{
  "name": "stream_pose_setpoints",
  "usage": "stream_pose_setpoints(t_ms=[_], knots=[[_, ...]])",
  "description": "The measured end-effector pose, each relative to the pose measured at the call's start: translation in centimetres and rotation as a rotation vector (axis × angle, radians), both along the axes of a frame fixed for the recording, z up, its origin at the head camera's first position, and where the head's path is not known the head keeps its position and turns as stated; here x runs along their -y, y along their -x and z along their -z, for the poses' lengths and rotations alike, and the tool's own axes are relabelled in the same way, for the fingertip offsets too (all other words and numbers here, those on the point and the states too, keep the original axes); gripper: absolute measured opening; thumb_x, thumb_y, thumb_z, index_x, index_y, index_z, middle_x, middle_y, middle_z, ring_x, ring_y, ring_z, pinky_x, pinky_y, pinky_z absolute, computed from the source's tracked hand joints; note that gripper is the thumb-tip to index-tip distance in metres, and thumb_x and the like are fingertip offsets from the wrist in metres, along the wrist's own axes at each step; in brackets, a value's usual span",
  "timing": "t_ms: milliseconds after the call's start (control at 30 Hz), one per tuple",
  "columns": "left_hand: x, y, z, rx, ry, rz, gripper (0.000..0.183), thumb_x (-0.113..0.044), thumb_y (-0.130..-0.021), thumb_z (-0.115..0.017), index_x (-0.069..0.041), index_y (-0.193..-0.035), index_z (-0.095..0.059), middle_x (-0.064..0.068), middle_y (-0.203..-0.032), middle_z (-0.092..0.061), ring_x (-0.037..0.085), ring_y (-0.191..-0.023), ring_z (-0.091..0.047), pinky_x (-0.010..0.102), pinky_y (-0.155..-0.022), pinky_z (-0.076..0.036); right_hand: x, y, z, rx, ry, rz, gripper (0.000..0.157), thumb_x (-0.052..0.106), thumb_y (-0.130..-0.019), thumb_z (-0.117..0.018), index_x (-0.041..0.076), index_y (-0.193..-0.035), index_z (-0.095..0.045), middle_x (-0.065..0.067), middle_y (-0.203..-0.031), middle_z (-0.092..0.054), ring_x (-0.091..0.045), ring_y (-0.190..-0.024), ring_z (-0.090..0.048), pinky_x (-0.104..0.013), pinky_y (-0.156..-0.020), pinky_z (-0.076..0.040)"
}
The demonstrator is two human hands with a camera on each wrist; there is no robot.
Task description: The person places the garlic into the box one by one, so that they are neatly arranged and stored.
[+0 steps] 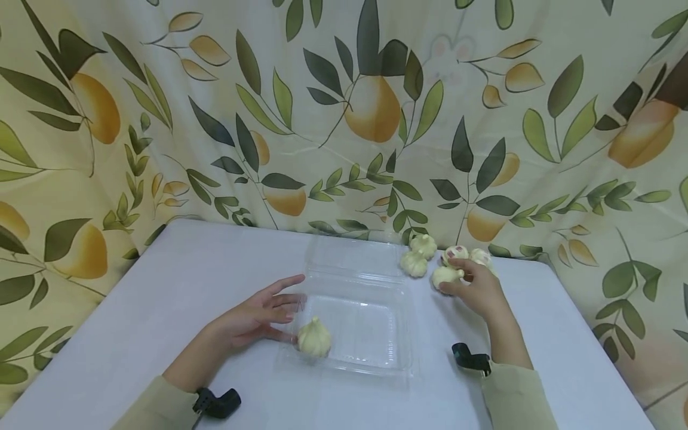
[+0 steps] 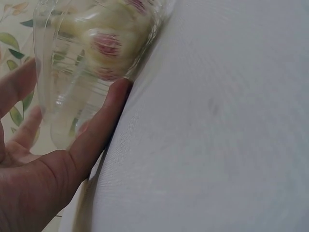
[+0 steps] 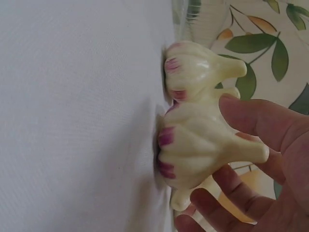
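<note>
A hinged clear plastic box [image 1: 365, 367] lies on the table with its lid [image 1: 355, 260] folded back. One pale garlic bulb [image 1: 314, 338] rests in the box's near left corner; the left wrist view shows its purple streaks through the plastic. My left hand [image 1: 263, 313] steadies the box's left side with spread, fairly straight fingers, its thumb [image 2: 104, 121] against the wall. At the back right, my right hand [image 1: 475, 289] holds another garlic bulb [image 3: 198, 145] between thumb and fingers. That bulb stands on the tabletop, its neck pointing up toward the palm.
Beside the right hand sit more garlic bulbs: two [image 1: 414, 263] on its left, others [image 1: 480, 257] behind its fingers. The white table [image 1: 215, 257] ends at a fruit-patterned curtain [image 1: 333, 149]. A black wrist camera [image 1: 217, 404] is on each sleeve.
</note>
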State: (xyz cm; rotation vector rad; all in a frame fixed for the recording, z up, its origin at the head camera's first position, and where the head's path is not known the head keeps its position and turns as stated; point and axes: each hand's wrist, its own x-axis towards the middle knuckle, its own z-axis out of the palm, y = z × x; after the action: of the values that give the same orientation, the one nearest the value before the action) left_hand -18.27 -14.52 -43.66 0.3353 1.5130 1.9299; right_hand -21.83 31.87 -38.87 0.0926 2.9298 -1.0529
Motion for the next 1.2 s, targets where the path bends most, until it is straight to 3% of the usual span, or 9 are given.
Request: stream_pose_setpoints(t_ms=[167,467,700,967,1200], knots=[[0.3,-0.4,0.5,-0.016,-0.030,0.013,0.079,0.001,-0.095,-0.057,-0.022,-0.160,-0.019,0.021,-0.162,-0.021,0.042,-0.147,-0.023,0.063,-0.097,-0.049,-0.3,0.0,0.5,-0.029,-0.005,-0.047,0.063,0.027,-0.085,-0.078,0.004,-0.139,-0.056,-0.031,-0.139,-0.051,-0.050,-0.122,-0.049,-0.059,-0.095,-0.047],[0.8,-0.9,2.5,-0.044,-0.148,0.100,0.079,-0.003,-0.098,-0.057,-0.016,-0.161,-0.012,0.020,-0.164,-0.018,0.035,-0.148,-0.026,0.059,-0.094,-0.052,-0.5,-0.7,0.1,0.025,0.025,-0.109,0.048,0.016,-0.086,-0.075,0.007,-0.131,-0.060,-0.027,-0.146,-0.047,-0.057,-0.124,-0.047,-0.065,-0.098,-0.044],[1.8,-0.9,2.5,-0.049,-0.196,0.145,0.070,-0.003,-0.102,-0.049,-0.012,-0.160,-0.011,0.020,-0.165,-0.014,0.037,-0.152,-0.014,0.064,-0.096,-0.048,0.1,-0.8,0.3,-0.030,0.068,-0.109,0.043,0.011,-0.085,-0.075,0.007,-0.126,-0.063,-0.023,-0.142,-0.052,-0.052,-0.119,-0.053,-0.059,-0.095,-0.047],[2.9,-0.5,2.4,-0.015,-0.241,0.205,0.074,-0.002,-0.102,-0.048,-0.015,-0.161,-0.005,0.020,-0.166,-0.010,0.032,-0.152,-0.019,0.067,-0.097,-0.045,0.8,-0.9,0.1,-0.136,0.092,-0.119,0.040,0.008,-0.084,-0.077,0.007,-0.122,-0.065,-0.018,-0.133,-0.061,-0.042,-0.119,-0.056,-0.057,-0.096,-0.049],[2.5,-0.1,3.0,0.017,-0.335,0.253,0.076,0.002,-0.101,-0.044,-0.018,-0.161,-0.002,0.021,-0.166,-0.006,0.029,-0.152,-0.021,0.070,-0.099,-0.042,1.6,-1.8,-0.9,-0.145,0.090,-0.102,0.038,0.011,-0.086,-0.076,0.011,-0.122,-0.065,-0.017,-0.137,-0.059,-0.046,-0.119,-0.057,-0.051,-0.087,-0.055]])
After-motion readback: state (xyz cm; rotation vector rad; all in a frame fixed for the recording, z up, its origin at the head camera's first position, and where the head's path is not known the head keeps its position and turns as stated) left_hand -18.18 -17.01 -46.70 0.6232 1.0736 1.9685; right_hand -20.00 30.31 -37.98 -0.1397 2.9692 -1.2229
